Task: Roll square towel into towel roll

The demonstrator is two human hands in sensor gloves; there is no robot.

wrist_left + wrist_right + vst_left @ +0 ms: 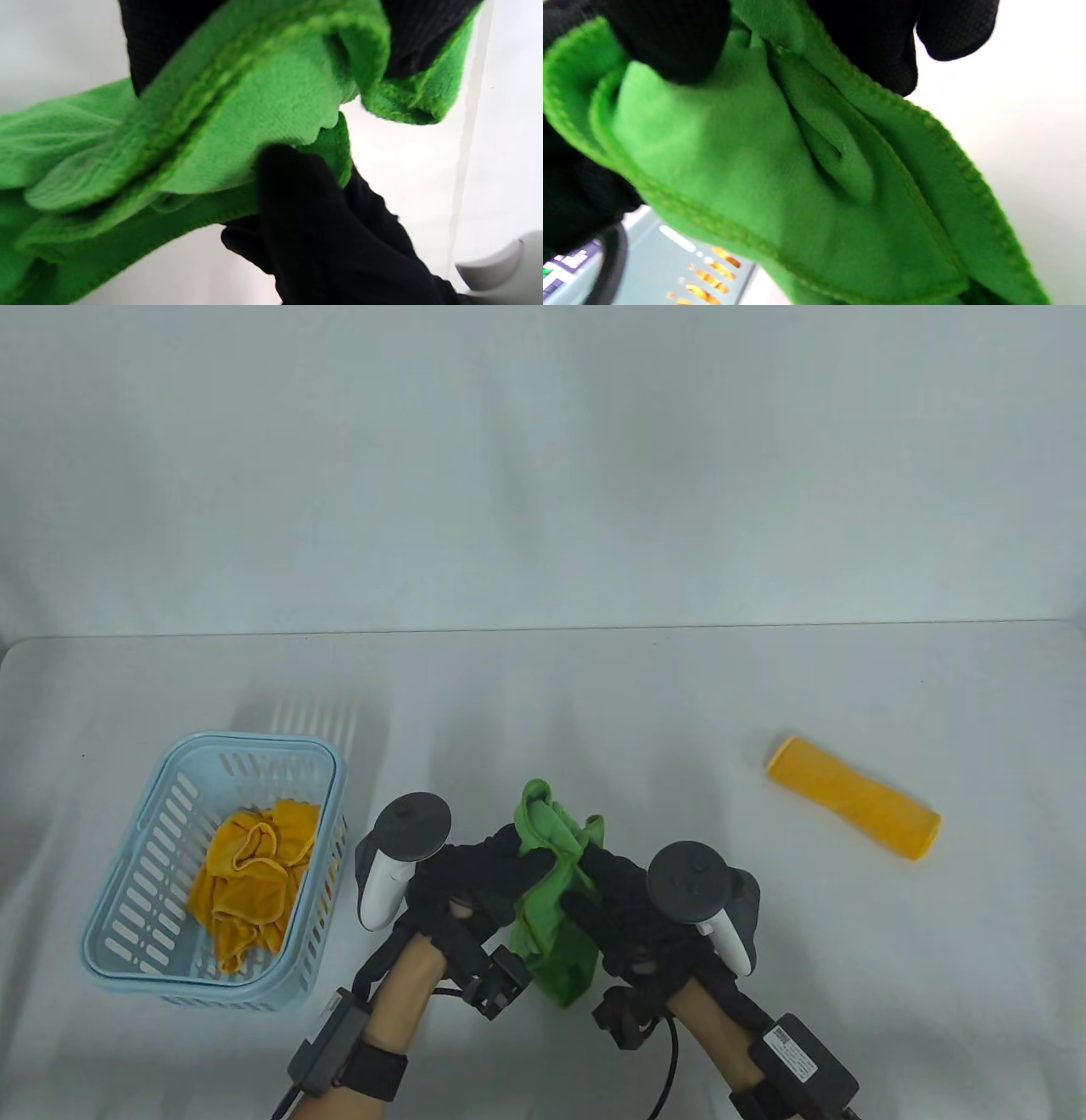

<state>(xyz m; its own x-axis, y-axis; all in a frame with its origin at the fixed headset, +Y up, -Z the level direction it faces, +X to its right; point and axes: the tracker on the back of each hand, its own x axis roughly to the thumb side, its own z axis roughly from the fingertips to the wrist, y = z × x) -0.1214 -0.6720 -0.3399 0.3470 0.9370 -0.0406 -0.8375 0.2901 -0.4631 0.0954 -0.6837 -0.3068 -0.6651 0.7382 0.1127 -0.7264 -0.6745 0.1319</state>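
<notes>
A crumpled green towel (551,891) hangs bunched between both hands near the table's front middle. My left hand (488,882) grips its left side, and my right hand (615,899) grips its right side. The left wrist view is filled by the green towel (203,127), with black gloved fingers (314,220) curled round its edge. From the right wrist, the towel (780,169) shows its stitched hem, pinched under black fingertips (666,38) at the top.
A light blue slotted basket (170,814) at the left holds a crumpled orange towel (250,874). A rolled orange towel (853,808) lies at the right. White cloth covers the table, and a white backdrop rises behind.
</notes>
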